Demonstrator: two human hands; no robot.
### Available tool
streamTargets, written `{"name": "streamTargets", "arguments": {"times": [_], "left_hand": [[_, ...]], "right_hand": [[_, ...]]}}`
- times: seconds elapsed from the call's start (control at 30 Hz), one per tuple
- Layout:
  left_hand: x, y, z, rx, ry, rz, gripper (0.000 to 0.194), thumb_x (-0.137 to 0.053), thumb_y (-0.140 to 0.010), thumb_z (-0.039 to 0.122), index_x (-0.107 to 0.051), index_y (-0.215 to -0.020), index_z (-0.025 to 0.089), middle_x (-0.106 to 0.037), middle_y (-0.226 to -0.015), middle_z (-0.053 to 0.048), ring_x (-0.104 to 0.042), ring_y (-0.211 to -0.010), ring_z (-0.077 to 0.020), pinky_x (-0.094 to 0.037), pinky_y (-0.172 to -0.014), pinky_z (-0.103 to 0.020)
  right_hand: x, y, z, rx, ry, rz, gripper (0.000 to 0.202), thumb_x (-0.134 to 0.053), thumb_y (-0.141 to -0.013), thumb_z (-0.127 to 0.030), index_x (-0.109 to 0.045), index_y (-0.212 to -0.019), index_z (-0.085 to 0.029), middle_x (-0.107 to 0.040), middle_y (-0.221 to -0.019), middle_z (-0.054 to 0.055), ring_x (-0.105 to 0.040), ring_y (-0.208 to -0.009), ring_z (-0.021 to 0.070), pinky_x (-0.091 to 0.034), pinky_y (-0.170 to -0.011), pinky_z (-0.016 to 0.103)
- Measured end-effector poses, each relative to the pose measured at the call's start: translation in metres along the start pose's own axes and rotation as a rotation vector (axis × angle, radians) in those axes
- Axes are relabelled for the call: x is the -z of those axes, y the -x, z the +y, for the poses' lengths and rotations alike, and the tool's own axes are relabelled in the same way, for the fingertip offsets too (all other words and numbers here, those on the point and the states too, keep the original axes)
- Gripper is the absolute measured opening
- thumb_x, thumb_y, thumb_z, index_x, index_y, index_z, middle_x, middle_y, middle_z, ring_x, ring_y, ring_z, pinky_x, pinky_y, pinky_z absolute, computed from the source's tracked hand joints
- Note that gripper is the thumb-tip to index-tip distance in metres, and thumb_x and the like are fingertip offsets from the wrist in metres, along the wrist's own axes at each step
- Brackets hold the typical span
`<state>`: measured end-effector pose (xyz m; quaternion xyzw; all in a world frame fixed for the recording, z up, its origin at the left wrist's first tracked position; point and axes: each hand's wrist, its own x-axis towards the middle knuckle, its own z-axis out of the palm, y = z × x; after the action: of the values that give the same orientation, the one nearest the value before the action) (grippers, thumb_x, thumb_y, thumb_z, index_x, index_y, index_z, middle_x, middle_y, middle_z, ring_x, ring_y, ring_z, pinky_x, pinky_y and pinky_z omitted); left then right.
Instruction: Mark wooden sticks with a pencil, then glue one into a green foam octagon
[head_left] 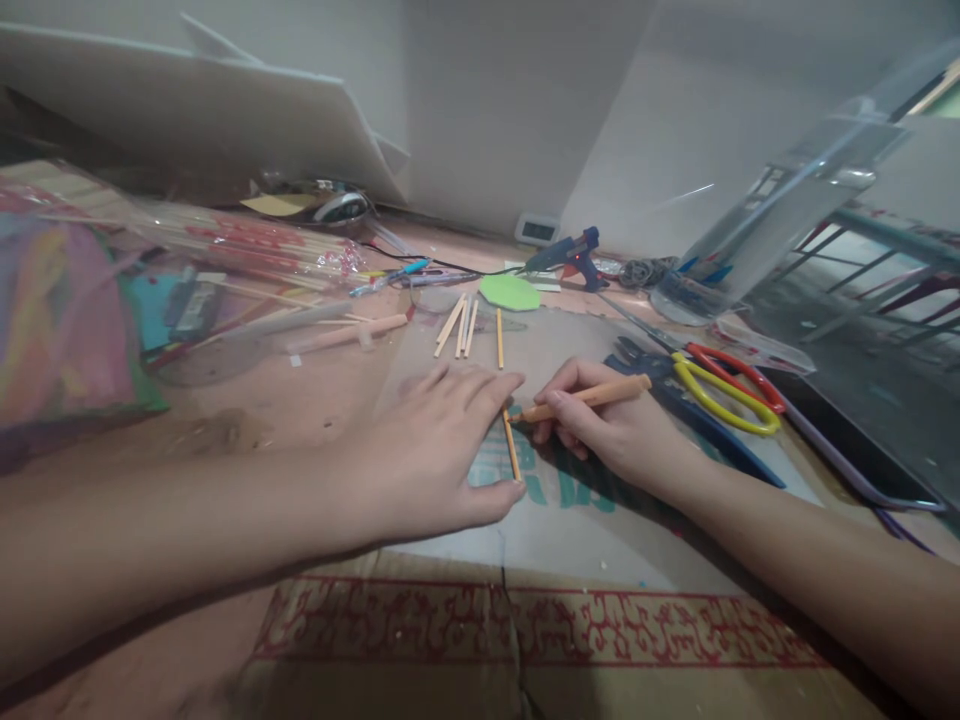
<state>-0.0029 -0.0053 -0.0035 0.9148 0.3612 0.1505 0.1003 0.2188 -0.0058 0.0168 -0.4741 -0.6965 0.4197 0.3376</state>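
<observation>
My left hand (450,440) lies palm down on the pale sheet, its thumb and index fingertip at the two ends of a thin orange stick (511,450). Pinched in my right hand (585,415) is an orange marker (611,390), its tip at the stick's upper part. Just beyond my hands lies another orange stick (500,338). Several pale sticks (460,328) sit to its left, near a green octagonal piece (510,292).
Behind are a blue glue gun (562,255) and a small white display (537,230). Scissors (727,385), dark blue pliers (697,420), a phone (855,435) and a clear container (772,220) are at right. Plastic-wrapped sticks (247,245) and a colourful bag (67,310) lie left.
</observation>
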Motion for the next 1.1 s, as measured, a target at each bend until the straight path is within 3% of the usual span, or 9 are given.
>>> {"name": "streamTargets", "arguments": {"times": [0.3,0.53,0.73,0.93,1.1], "left_hand": [[0.002,0.0,0.001,-0.019,-0.04,-0.016,0.081,-0.06,-0.091,0.057,-0.041,-0.153,0.008,-0.053,-0.15,-0.019,-0.047,-0.141,-0.0378,-0.033,-0.121,-0.057],[0.004,-0.001,0.002,-0.015,-0.044,-0.036,0.081,-0.06,-0.09,0.056,-0.042,-0.153,0.008,-0.054,-0.149,-0.019,-0.047,-0.139,-0.0378,-0.033,-0.121,-0.057],[0.005,-0.001,0.003,-0.02,-0.073,-0.041,0.081,-0.059,-0.09,0.057,-0.042,-0.152,0.008,-0.054,-0.149,-0.019,-0.048,-0.138,-0.038,-0.033,-0.12,-0.057],[0.009,-0.001,0.005,-0.027,-0.096,-0.042,0.072,-0.06,-0.092,0.054,-0.047,-0.147,0.01,-0.059,-0.142,-0.018,-0.053,-0.131,-0.0358,-0.038,-0.114,-0.052],[0.013,0.0,0.008,-0.024,-0.12,-0.045,0.072,-0.06,-0.093,0.054,-0.047,-0.146,0.009,-0.06,-0.138,-0.019,-0.054,-0.131,-0.0367,-0.035,-0.116,-0.052]], "right_hand": [[0.001,0.002,0.002,0.023,0.008,-0.085,0.02,-0.06,-0.098,-0.031,-0.057,-0.082,-0.019,-0.072,-0.062,0.001,-0.055,-0.047,0.0076,-0.037,-0.043,0.019],[0.0,0.0,0.001,0.03,0.019,-0.004,0.02,-0.06,-0.099,-0.03,-0.057,-0.082,-0.02,-0.071,-0.064,-0.001,-0.05,-0.044,0.0062,-0.037,-0.043,0.02],[0.003,0.003,0.001,0.035,0.022,-0.089,0.021,-0.059,-0.099,-0.032,-0.057,-0.083,-0.019,-0.073,-0.063,0.001,-0.053,-0.046,0.0075,-0.036,-0.044,0.02],[0.002,0.002,0.0,0.021,0.027,-0.03,0.021,-0.06,-0.099,-0.034,-0.056,-0.084,-0.02,-0.072,-0.065,0.0,-0.05,-0.046,0.0075,-0.036,-0.043,0.021],[0.003,0.003,0.001,0.021,0.028,-0.086,0.021,-0.059,-0.1,-0.033,-0.057,-0.084,-0.02,-0.073,-0.065,0.001,-0.053,-0.047,0.008,-0.035,-0.043,0.021]]}}
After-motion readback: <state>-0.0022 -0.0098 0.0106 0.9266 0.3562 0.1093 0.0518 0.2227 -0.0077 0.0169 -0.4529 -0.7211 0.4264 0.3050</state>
